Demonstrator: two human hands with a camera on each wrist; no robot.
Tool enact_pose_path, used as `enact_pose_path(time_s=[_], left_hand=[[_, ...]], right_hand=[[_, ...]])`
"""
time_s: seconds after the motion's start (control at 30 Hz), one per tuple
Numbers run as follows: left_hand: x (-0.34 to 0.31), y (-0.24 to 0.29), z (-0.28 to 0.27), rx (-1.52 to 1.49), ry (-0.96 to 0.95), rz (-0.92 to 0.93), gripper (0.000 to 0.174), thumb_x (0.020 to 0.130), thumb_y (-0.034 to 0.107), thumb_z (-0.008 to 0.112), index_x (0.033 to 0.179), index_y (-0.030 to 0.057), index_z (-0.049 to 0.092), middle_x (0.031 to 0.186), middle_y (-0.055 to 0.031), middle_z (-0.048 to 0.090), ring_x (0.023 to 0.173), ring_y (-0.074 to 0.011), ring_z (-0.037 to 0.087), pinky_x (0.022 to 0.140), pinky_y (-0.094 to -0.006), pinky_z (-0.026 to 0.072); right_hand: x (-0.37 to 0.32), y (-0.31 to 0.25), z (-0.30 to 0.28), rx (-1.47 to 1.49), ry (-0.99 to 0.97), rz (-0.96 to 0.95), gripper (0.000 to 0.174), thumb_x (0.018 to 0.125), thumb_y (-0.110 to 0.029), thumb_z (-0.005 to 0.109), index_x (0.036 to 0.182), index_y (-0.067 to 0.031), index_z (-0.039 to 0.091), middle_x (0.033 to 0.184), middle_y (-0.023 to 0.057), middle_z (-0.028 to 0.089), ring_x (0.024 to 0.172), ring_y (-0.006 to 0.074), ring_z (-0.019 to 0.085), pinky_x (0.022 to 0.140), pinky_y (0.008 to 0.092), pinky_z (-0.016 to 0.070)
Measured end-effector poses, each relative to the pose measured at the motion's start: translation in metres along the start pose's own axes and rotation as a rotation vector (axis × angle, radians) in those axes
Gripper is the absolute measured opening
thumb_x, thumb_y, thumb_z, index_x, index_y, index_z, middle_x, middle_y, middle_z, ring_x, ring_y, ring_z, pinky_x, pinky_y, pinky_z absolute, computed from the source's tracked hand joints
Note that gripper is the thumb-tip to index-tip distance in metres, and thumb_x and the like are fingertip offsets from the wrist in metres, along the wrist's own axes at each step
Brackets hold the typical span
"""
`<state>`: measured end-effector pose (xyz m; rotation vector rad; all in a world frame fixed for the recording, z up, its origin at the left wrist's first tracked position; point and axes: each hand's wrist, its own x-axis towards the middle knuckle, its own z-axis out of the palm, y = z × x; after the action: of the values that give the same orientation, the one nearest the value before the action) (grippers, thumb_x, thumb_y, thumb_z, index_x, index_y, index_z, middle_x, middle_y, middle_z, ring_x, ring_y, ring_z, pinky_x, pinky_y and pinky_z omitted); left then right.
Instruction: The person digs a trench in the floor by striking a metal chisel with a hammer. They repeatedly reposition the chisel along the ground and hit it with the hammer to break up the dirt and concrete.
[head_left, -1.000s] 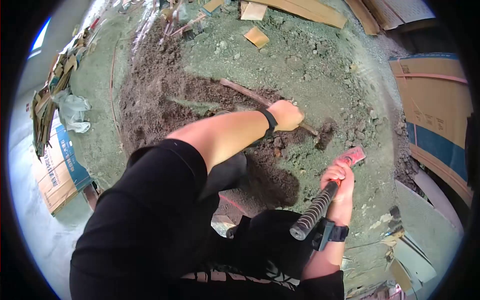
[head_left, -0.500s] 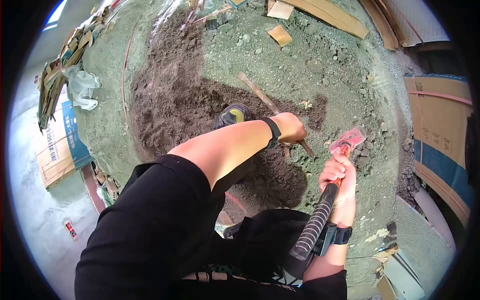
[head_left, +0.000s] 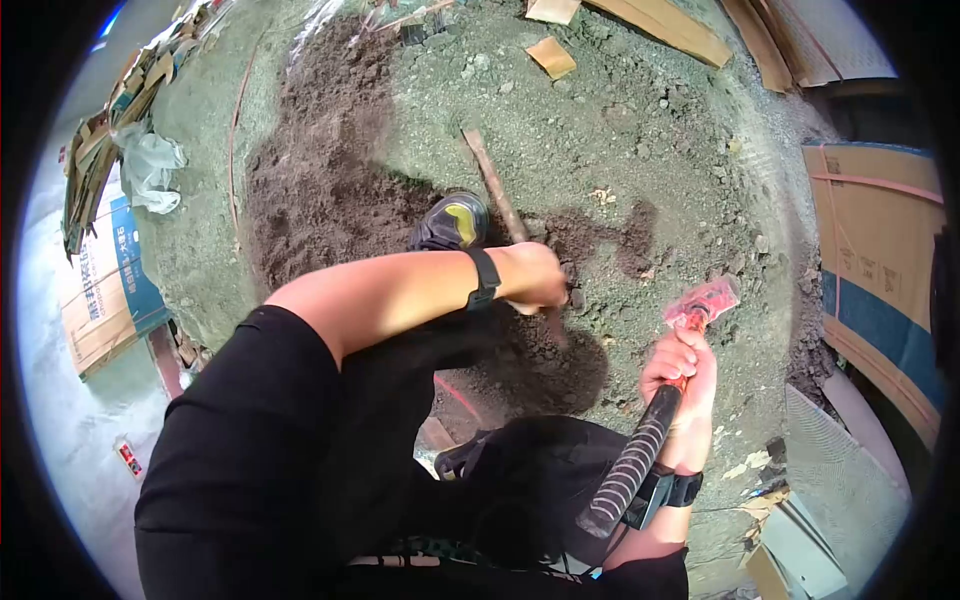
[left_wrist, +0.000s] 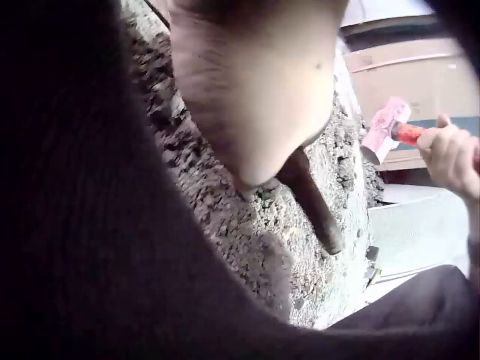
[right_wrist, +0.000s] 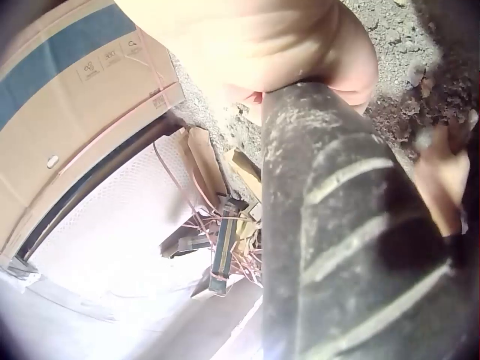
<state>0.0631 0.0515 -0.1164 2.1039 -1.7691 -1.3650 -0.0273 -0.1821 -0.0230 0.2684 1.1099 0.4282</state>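
In the head view, my left hand [head_left: 535, 276] grips a rusty, chisel-like metal bar [head_left: 494, 185] round its middle. The bar's flat end points away over the ground, and its blunt end [left_wrist: 316, 206] sticks out past the fist in the left wrist view. My right hand [head_left: 682, 365] holds a sledgehammer [head_left: 632, 460] by its handle, close below the head. That hammer's head [head_left: 703, 302] is worn pink-red, with an orange neck and a black ribbed grip. It is raised to the right of the bar, apart from it.
Dark loose soil [head_left: 320, 190] lies on the grey-green rough ground, beside a shoe [head_left: 450, 222]. Large cardboard boxes [head_left: 870, 200] stand at the right. Cardboard scraps [head_left: 551, 58] lie at the far side, and a plastic bag [head_left: 150, 165] hangs at the left.
My left hand has moved left and drawn nearer with the bar, which now points more straight away from me. The shoe has come into view. My right hand keeps hold of the hammer, almost in place.
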Motion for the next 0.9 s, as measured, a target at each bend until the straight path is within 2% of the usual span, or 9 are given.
enact_pose_path(time_s=[0.1, 0.2, 0.4, 0.43, 0.47, 0.57, 0.67, 0.9], left_hand=[[0.003, 0.029, -0.041, -0.114, 0.324, 0.188, 0.012, 0.064, 0.021, 0.066, 0.067, 0.0099, 0.062, 0.058, -0.0081, 0.060, 0.061, -0.0301, 0.061, 0.055, -0.0414, 0.0482], [0.012, 0.046, -0.058, -0.055, 0.342, 0.271, 0.014, 0.064, 0.021, 0.064, 0.065, 0.0079, 0.064, 0.060, -0.0101, 0.061, 0.064, -0.0306, 0.062, 0.059, -0.0425, 0.0490], [-0.001, 0.044, -0.059, 0.005, 0.261, 0.208, 0.015, 0.063, 0.021, 0.064, 0.064, 0.0061, 0.063, 0.060, -0.0107, 0.061, 0.064, -0.0308, 0.062, 0.059, -0.0424, 0.0493], [-0.007, 0.042, -0.057, -0.021, 0.323, 0.245, 0.015, 0.060, 0.020, 0.065, 0.065, 0.0067, 0.062, 0.059, -0.0101, 0.060, 0.062, -0.0310, 0.062, 0.058, -0.0423, 0.0490], [-0.013, 0.038, -0.057, -0.030, 0.391, 0.296, 0.018, 0.059, 0.020, 0.065, 0.067, 0.0067, 0.055, 0.054, -0.0100, 0.056, 0.056, -0.0316, 0.059, 0.050, -0.0429, 0.0460], [-0.032, 0.029, -0.061, -0.101, 0.479, 0.361, 0.020, 0.058, 0.019, 0.064, 0.066, 0.0074, 0.051, 0.052, -0.0090, 0.053, 0.053, -0.0325, 0.056, 0.047, -0.0446, 0.0426], [-0.043, 0.028, -0.067, -0.147, 0.419, 0.366, 0.019, 0.058, 0.019, 0.064, 0.066, 0.0083, 0.050, 0.053, -0.0086, 0.053, 0.054, -0.0327, 0.056, 0.048, -0.0443, 0.0416], [-0.044, 0.021, -0.061, -0.137, 0.436, 0.342, 0.017, 0.061, 0.019, 0.064, 0.066, 0.0097, 0.050, 0.054, -0.0083, 0.053, 0.055, -0.0325, 0.055, 0.048, -0.0436, 0.0411]], right_hand=[[-0.005, 0.001, 0.000, 0.004, -0.022, -0.033, 0.027, 0.086, -0.010, 0.047, 0.060, -0.0129, 0.039, 0.049, -0.0078, 0.039, 0.040, 0.0044, 0.039, 0.045, 0.0230, 0.0371], [-0.002, -0.002, 0.000, -0.049, 0.007, -0.041, 0.027, 0.085, -0.009, 0.047, 0.060, -0.0128, 0.039, 0.049, -0.0081, 0.039, 0.040, 0.0043, 0.038, 0.044, 0.0229, 0.0369], [-0.004, -0.006, 0.004, -0.089, 0.010, -0.033, 0.027, 0.085, -0.009, 0.047, 0.060, -0.0136, 0.038, 0.050, -0.0085, 0.039, 0.040, 0.0041, 0.037, 0.043, 0.0225, 0.0357], [-0.009, -0.005, 0.005, -0.090, 0.002, -0.056, 0.026, 0.085, -0.009, 0.047, 0.061, -0.0135, 0.038, 0.050, -0.0084, 0.039, 0.040, 0.0042, 0.037, 0.043, 0.0226, 0.0354], [-0.012, -0.004, 0.006, -0.090, -0.006, -0.078, 0.026, 0.085, -0.009, 0.047, 0.061, -0.0134, 0.039, 0.050, -0.0083, 0.039, 0.040, 0.0043, 0.037, 0.043, 0.0227, 0.0352], [-0.015, -0.007, 0.003, -0.092, -0.016, -0.096, 0.026, 0.085, -0.009, 0.047, 0.061, -0.0134, 0.038, 0.050, -0.0082, 0.038, 0.039, 0.0046, 0.036, 0.043, 0.0233, 0.0346], [-0.014, -0.012, -0.002, -0.111, -0.007, -0.120, 0.026, 0.085, -0.010, 0.047, 0.061, -0.0138, 0.038, 0.050, -0.0082, 0.038, 0.039, 0.0047, 0.036, 0.043, 0.0243, 0.0351], [-0.013, -0.010, -0.003, -0.102, 0.029, -0.149, 0.025, 0.085, -0.008, 0.047, 0.063, -0.0135, 0.039, 0.050, -0.0086, 0.037, 0.039, 0.0048, 0.036, 0.043, 0.0233, 0.0347]])
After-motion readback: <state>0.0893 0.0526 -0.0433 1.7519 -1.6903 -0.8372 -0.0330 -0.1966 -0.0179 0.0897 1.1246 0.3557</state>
